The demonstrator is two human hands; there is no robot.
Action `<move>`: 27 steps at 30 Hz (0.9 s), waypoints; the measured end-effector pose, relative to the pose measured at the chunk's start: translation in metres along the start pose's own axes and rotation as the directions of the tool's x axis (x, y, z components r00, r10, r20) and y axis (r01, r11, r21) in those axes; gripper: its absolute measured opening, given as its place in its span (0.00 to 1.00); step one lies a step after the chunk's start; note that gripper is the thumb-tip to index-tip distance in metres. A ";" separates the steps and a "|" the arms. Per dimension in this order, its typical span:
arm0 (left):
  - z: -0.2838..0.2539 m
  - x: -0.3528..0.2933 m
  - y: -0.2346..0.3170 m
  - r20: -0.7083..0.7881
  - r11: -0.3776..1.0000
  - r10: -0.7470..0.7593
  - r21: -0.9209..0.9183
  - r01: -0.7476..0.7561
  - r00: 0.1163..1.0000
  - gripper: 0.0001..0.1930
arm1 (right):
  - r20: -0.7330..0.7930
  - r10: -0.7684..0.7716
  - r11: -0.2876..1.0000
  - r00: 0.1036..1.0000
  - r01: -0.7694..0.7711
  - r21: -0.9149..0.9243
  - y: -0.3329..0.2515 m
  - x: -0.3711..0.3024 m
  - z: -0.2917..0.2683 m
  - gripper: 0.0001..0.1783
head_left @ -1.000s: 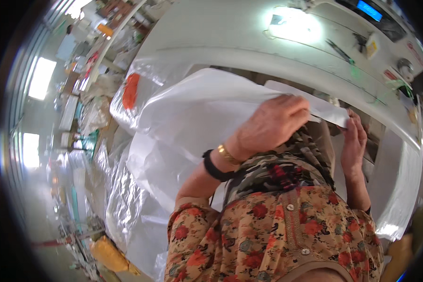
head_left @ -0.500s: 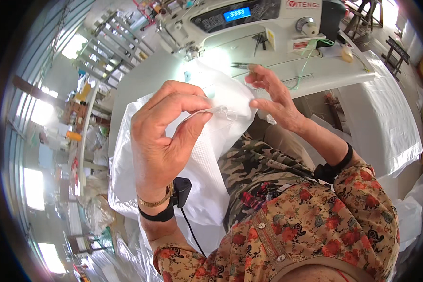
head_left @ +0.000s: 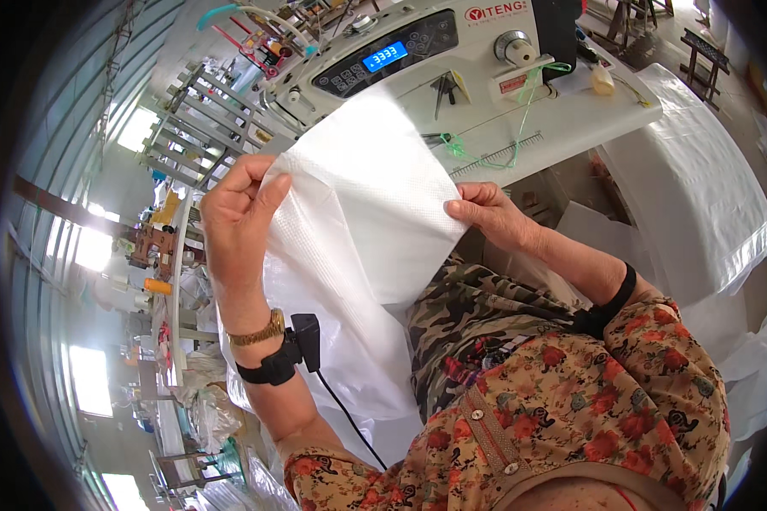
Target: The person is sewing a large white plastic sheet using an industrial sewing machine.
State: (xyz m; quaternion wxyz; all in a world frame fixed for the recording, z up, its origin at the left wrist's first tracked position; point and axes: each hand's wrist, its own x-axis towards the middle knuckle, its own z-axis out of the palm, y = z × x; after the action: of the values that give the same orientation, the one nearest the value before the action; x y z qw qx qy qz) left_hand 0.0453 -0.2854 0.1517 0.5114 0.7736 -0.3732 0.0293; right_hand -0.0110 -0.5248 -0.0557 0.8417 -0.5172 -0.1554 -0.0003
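Between both hands a white woven plastic sheet (head_left: 375,170) is spread and raised in front of the sewing machine (head_left: 452,51). My left hand (head_left: 243,204) pinches its left edge between thumb and fingers. At the right edge, my right hand (head_left: 490,213) grips it the same way. The lower part of the sheet hangs in folds toward my lap, over the left side of the table. The raised sheet hides the machine's needle area.
Dark snips (head_left: 442,92) and tangled green thread (head_left: 456,146) lie on the machine bed. A stack of white plastic sheets (head_left: 699,187) is at the right. A grey metal rack (head_left: 200,128) stands at the far left. An orange thread spool (head_left: 158,286) sits on the left shelving.
The bunched sheet has been opened out flat and lifted. My left hand has moved left; my right hand, free and spread before, now holds the sheet's right edge. The view has shifted slightly.
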 end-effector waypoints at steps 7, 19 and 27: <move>0.004 0.008 -0.053 0.020 0.980 -0.197 -0.035 0.198 0.980 0.06 | -0.059 0.077 0.997 0.995 -0.076 0.015 0.008 -0.029 0.004 0.16; 0.019 -0.003 -0.078 0.076 0.963 -0.260 -0.053 0.264 0.963 0.03 | -0.109 -0.069 0.969 0.992 0.041 -0.243 -0.015 -0.007 0.010 0.18; 0.024 -0.012 -0.078 0.009 0.959 -0.183 0.223 0.176 0.983 0.04 | -0.147 -0.227 0.920 0.963 0.163 -0.355 -0.023 0.040 0.008 0.16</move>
State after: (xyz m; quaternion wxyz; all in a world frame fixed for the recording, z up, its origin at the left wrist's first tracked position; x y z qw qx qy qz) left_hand 0.0763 -0.2834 0.0750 0.4172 0.8566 -0.3034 0.0125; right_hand 0.0214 -0.5224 -0.0219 0.7462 -0.6341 -0.1250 -0.1594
